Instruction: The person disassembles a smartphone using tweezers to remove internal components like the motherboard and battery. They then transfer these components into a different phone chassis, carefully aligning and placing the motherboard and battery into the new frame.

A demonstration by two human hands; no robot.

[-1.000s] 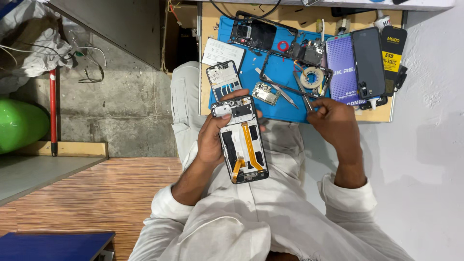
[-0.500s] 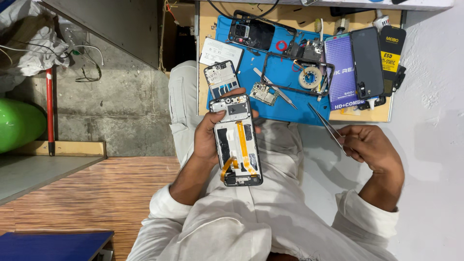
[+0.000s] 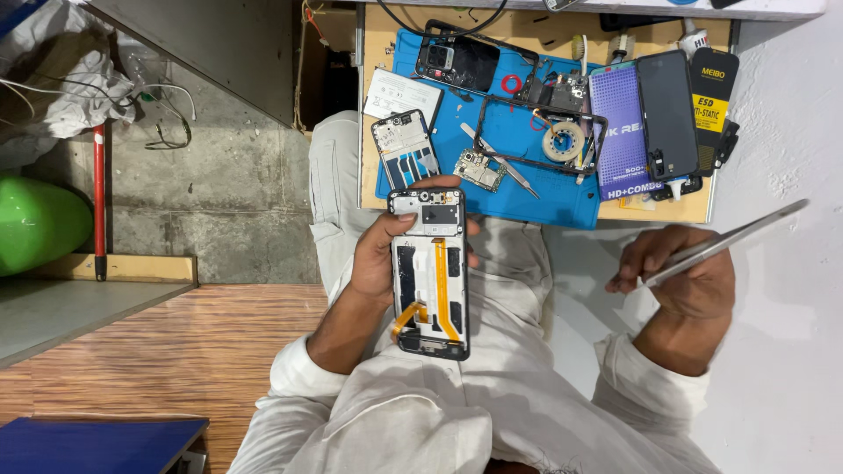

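Left hand (image 3: 379, 263): closed around opened phone (image 3: 431, 274), back cover off, orange flex cable (image 3: 436, 298) exposed, held over lap. Right hand (image 3: 680, 276): well apart to the right, pinching metal tweezers (image 3: 729, 241), tips angled up and away. Beyond left hand: blue mat (image 3: 527, 149) on tabletop (image 3: 378, 53), loose circuit board (image 3: 479, 168), mid-frame (image 3: 406, 147). Step judged: internal inspection between part transfers. Next move calls for steady phone support and precise tweezer tip placement on small parts.
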